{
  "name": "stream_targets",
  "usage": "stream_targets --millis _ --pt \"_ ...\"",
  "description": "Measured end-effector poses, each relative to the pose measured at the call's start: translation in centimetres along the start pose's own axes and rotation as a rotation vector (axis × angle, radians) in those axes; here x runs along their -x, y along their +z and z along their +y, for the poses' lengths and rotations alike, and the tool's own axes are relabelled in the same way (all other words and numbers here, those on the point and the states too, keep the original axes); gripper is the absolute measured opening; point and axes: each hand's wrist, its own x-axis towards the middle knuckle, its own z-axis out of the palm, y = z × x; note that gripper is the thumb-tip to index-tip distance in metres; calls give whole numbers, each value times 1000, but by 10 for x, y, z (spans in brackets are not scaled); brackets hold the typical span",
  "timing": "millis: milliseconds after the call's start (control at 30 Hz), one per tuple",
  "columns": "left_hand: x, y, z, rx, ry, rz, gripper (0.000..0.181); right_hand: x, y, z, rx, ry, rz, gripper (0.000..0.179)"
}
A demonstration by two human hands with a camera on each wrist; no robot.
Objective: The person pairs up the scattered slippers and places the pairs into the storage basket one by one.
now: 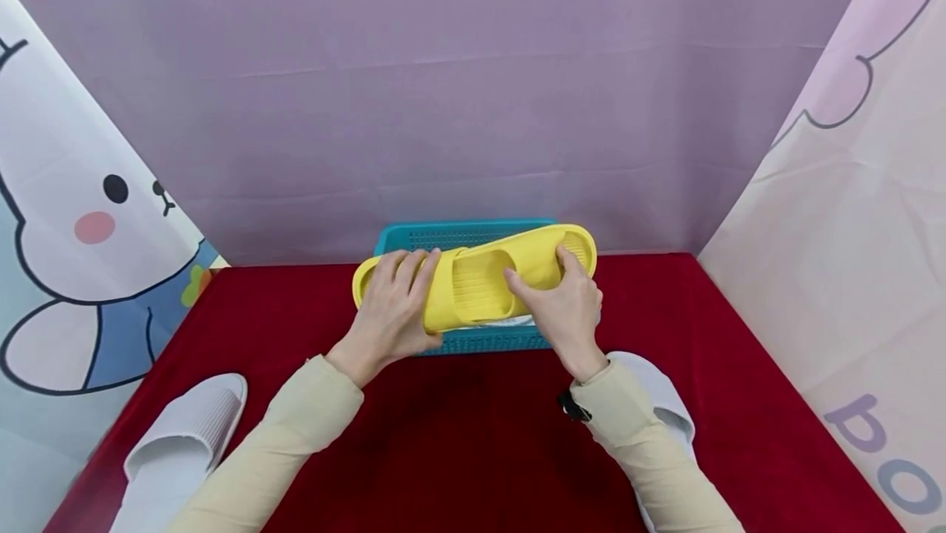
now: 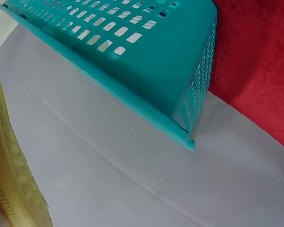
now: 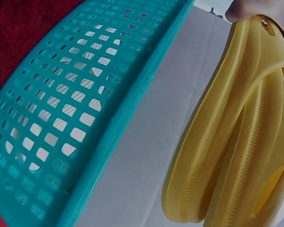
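Observation:
Both hands hold a pair of yellow slippers above the teal plastic basket, one slipper partly overlapping the other. On the left end, my left hand grips with its fingers over the top and thumb below. The right hand grips the right end, its thumb at the strap opening. In the right wrist view the two slippers lie side by side, close to the basket's rim. White contents show inside the basket, mostly hidden by the slippers. Only a slipper edge appears in the left wrist view.
Red cloth covers the surface. A white slipper lies at the front left, and another lies partly under the right forearm. A lilac curtain hangs behind the basket; printed fabric stands at both sides.

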Motion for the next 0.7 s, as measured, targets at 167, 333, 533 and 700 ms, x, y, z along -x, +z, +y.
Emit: stream_targets --millis 167,333,533,700 --pt "0 1 0 4 8 8 110 1 3 0 -9 -4 0 84" --pt "0 2 0 12 8 -10 111 1 6 -1 -16 -34 23 80" --pt "2 2 -2 4 10 -16 112 3 11 0 -24 -67 41 75" --pt "2 5 -2 10 12 3 109 1 13 1 -36 -86 52 71"
